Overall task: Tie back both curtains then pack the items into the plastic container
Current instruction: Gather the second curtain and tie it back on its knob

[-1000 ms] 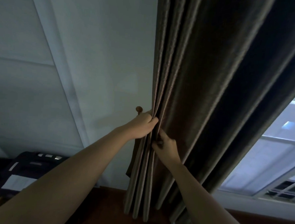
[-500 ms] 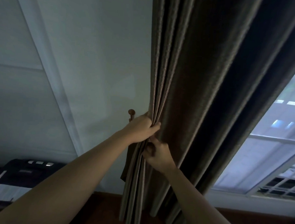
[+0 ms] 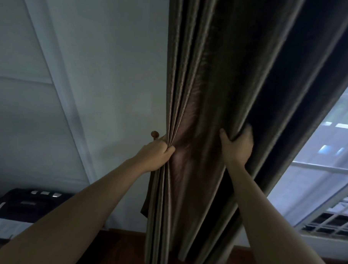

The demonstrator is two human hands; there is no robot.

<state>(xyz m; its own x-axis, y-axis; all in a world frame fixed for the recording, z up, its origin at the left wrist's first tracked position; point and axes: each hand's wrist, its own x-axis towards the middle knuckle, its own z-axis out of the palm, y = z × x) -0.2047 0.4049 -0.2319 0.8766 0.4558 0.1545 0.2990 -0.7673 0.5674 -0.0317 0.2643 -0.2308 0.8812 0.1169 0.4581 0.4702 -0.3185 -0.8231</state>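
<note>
Two arms run up from the bottom of the frame. The left forearm [image 3: 86, 204] comes in from the lower left corner and the right forearm [image 3: 265, 215] from the lower right. Both are bare along all that shows, smooth, and taper to narrow wrists. The left hand [image 3: 155, 156], near the centre, shows its back and a row of knuckles. The right hand [image 3: 237, 147], right of centre, shows its back and a thumb on its left side. The light is dim, so nails and finer marks cannot be made out.
</note>
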